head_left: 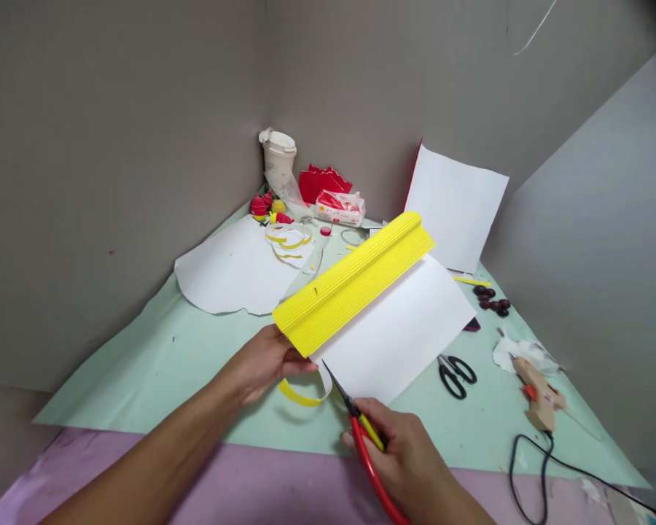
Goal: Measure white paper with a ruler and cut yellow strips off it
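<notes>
My left hand (265, 362) grips the near left corner of a corrugated sheet, yellow on one side and white on the other. The sheet's yellow part (355, 281) curls over its white side (399, 335). A narrow curled yellow strip (302, 397) hangs below my left fingers, its upper end by the sheet's corner. My right hand (396, 448) is closed round a red-handled tool with slim dark pointed tips (339, 383). The tips lie just beside the sheet's near corner and the strip; whether they touch it I cannot tell.
Black-handled scissors (455, 377) and a corded glue gun (536, 394) lie right. Behind are dark round beads (490, 300), an upright white sheet (453, 208), a tissue pack (340, 208) and a lidded cup (278, 152). White paper (229, 266) and yellow strips (289, 244) lie back left.
</notes>
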Available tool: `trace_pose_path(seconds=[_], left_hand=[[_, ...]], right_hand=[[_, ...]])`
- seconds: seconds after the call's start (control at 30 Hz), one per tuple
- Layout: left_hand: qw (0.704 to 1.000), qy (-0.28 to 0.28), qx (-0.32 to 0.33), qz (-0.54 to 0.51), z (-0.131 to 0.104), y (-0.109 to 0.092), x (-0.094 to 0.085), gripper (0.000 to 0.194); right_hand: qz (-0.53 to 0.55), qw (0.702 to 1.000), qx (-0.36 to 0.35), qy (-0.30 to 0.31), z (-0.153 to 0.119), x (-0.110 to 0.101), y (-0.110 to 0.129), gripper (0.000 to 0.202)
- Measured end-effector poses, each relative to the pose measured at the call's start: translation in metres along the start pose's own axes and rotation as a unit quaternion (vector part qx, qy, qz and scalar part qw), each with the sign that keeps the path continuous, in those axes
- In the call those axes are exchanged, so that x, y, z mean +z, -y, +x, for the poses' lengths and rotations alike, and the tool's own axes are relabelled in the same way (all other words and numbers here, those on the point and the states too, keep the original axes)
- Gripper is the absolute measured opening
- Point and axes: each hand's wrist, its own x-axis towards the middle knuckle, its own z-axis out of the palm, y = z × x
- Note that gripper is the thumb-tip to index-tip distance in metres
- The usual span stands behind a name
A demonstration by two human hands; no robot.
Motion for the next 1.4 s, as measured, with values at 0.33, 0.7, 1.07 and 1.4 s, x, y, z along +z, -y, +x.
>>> trace_pose_path(seconds=[0.33, 0.7, 1.07, 1.4], left_hand=[[1.0, 0.014, 0.006, -0.003, -0.002, -0.001, 0.001, 0.037], [0.999, 0.052, 0.013, 0.009, -0.004, -0.003, 0.005, 0.046], [0.999, 0.037, 0.014, 0.008, -0.004, -0.004, 0.005, 0.041], [1.0, 0.009, 0.014, -0.001, -0.003, -0.003, 0.007, 0.037]], right_hand=[[0.003, 1.0, 0.018, 0.001, -0.003, -0.005, 0.013, 0.013], [0.019, 1.0, 0.009, -0.009, -0.004, 0.0, 0.013, 0.016], [0.033, 0.999, 0.016, -0.008, -0.003, 0.0, 0.01, 0.017], [0.034, 0.999, 0.036, -0.005, -0.002, 0.001, 0.007, 0.016]])
